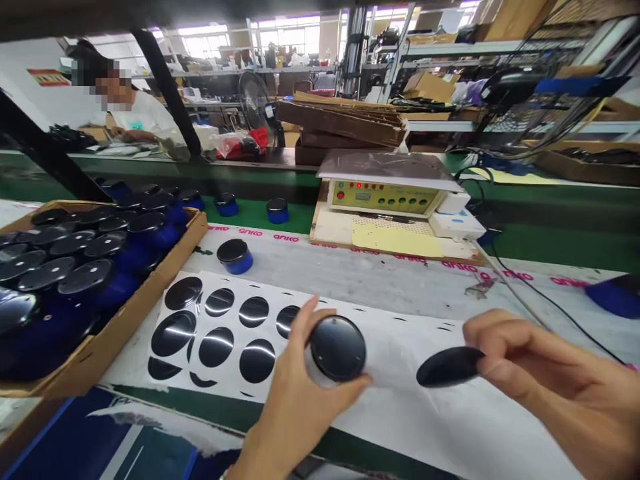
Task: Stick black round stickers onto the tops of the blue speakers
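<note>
My left hand (307, 393) is wrapped round a round black-topped case (339, 348), its flat face turned up toward me with small holes near the edge. Between thumb and fingers, my right hand (530, 367) pinches a thin black round sticker (449, 367) by its right edge, tilted and apart from the case. Under both hands lies a white backing sheet (390, 413), its left part bearing rows of glossy black round stickers (216, 347). Just behind the sheet stands a blue case with a black top (235, 256).
A cardboard box (125, 313) full of blue-and-black cases is at the left. More cases (277, 210) stand on the green belt (250, 223). A control box with lit buttons (383, 193) sits behind, with cables at its right. Across the belt a person (140, 113) sits at work.
</note>
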A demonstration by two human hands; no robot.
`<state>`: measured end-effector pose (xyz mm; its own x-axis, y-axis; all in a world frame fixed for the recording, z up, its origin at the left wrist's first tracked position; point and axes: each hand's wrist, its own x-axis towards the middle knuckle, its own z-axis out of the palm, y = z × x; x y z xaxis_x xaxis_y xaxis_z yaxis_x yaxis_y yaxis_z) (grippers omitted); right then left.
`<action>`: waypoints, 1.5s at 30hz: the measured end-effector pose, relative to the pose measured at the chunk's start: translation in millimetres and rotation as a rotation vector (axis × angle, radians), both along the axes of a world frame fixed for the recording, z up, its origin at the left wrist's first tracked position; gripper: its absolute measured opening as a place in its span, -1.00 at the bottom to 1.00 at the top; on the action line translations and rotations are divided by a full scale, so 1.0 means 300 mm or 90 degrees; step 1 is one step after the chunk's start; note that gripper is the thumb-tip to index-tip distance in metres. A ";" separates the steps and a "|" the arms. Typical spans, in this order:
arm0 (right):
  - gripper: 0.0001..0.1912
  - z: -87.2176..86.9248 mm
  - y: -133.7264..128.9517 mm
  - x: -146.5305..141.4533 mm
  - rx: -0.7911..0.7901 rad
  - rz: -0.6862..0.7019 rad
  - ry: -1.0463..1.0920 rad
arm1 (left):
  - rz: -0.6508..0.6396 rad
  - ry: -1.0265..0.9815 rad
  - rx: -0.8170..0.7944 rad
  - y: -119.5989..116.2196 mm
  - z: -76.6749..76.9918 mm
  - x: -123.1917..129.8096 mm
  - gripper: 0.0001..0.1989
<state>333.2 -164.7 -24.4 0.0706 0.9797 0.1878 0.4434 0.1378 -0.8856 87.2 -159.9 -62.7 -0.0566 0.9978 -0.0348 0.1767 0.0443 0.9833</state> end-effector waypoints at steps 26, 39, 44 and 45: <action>-0.66 -0.145 -0.005 -0.217 -0.157 0.029 0.173 | -0.246 0.109 -0.023 0.013 -0.073 0.035 0.02; -0.61 -0.121 0.007 -0.230 -0.153 0.009 0.073 | -0.230 0.109 -0.013 0.014 -0.064 0.043 -0.01; -0.60 -0.112 0.016 -0.229 -0.151 0.012 0.030 | -0.213 0.103 -0.014 0.013 -0.059 0.047 -0.01; -0.60 -0.112 0.017 -0.228 -0.151 0.011 0.021 | -0.208 0.099 -0.015 0.012 -0.058 0.048 -0.02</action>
